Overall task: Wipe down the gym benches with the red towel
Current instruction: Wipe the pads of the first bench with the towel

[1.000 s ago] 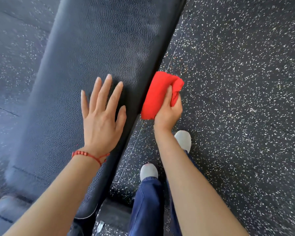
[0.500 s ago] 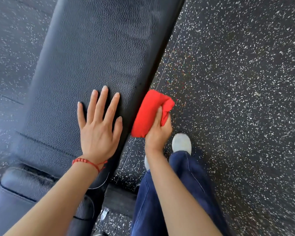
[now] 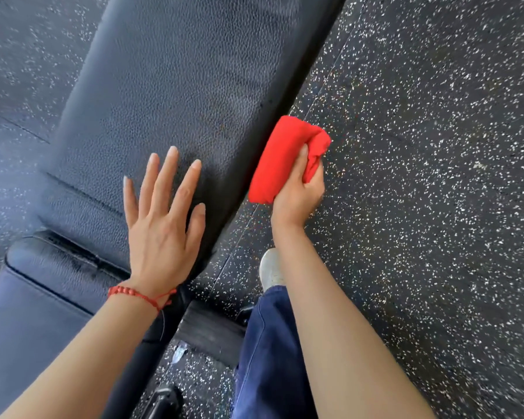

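Observation:
A black padded gym bench (image 3: 176, 74) runs from the lower left to the top middle, its long back pad meeting a smaller seat pad (image 3: 40, 300) at a gap. My left hand (image 3: 161, 219) lies flat on the back pad near its right edge, fingers spread, a red bead bracelet on the wrist. My right hand (image 3: 300, 192) grips the folded red towel (image 3: 282, 158) and presses it against the bench's right side edge.
Black rubber floor (image 3: 430, 207) with white speckles surrounds the bench. My blue trouser leg (image 3: 266, 358) and a white shoe (image 3: 270, 267) stand beside the bench. A black metal frame foot (image 3: 209, 331) juts out under the seat pad.
The towel and my right hand have slid along the bench's side edge toward the seat end. My left hand has shifted the same way, and the seat pad has come into view.

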`<control>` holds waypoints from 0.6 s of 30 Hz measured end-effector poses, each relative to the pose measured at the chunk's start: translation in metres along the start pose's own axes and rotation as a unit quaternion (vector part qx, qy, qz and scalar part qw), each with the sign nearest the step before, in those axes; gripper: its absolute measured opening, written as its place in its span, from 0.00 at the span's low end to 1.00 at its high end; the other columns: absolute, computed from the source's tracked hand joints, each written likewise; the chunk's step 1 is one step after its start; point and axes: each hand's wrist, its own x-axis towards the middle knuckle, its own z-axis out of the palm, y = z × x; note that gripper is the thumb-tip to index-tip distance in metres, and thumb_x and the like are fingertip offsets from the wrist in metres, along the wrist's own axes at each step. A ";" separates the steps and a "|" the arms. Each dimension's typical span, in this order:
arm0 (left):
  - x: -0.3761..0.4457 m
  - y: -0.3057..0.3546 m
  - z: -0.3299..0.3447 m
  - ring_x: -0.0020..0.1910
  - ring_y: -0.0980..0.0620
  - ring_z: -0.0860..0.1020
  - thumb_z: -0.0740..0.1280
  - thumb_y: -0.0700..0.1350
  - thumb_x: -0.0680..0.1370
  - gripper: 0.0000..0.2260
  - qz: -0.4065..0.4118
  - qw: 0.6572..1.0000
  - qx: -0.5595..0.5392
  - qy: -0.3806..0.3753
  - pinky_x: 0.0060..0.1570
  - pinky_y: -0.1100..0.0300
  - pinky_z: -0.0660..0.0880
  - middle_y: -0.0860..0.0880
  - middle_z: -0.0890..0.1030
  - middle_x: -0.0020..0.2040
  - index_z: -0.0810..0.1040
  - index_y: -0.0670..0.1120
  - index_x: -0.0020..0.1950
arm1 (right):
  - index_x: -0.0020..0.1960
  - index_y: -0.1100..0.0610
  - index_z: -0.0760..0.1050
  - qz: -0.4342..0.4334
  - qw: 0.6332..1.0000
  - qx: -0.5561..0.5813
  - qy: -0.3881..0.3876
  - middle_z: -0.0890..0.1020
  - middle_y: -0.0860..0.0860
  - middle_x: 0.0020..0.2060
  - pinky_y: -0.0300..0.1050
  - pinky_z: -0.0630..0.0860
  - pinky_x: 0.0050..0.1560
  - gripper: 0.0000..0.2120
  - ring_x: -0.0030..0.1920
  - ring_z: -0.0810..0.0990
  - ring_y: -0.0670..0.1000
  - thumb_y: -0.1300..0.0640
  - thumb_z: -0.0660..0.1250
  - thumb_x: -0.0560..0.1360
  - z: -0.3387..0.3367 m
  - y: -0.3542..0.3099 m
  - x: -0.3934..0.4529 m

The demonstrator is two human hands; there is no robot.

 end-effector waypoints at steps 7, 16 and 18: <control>-0.029 -0.007 0.012 0.73 0.44 0.55 0.53 0.50 0.78 0.23 -0.016 1.000 0.022 -0.004 0.70 0.44 0.46 0.44 0.60 0.74 0.62 0.48 0.73 | 0.51 0.58 0.77 0.024 0.999 -0.003 -0.037 0.81 0.50 0.43 0.41 0.72 0.46 0.08 0.41 0.76 0.45 0.55 0.62 0.77 -0.019 0.022 -0.038; -0.031 -0.014 0.019 0.74 0.46 0.56 0.53 0.51 0.79 0.22 0.003 0.999 0.031 0.037 0.70 0.46 0.47 0.45 0.61 0.74 0.62 0.51 0.74 | 0.51 0.60 0.77 0.013 0.997 -0.035 -0.065 0.78 0.38 0.37 0.25 0.67 0.38 0.09 0.35 0.74 0.31 0.56 0.63 0.76 -0.044 0.055 -0.084; -0.031 -0.013 0.019 0.74 0.46 0.56 0.53 0.50 0.79 0.22 0.001 0.999 0.024 0.039 0.70 0.46 0.47 0.45 0.61 0.74 0.63 0.50 0.74 | 0.51 0.60 0.78 0.009 0.996 -0.039 -0.073 0.78 0.42 0.37 0.30 0.68 0.39 0.10 0.35 0.73 0.36 0.55 0.63 0.76 -0.044 0.053 -0.077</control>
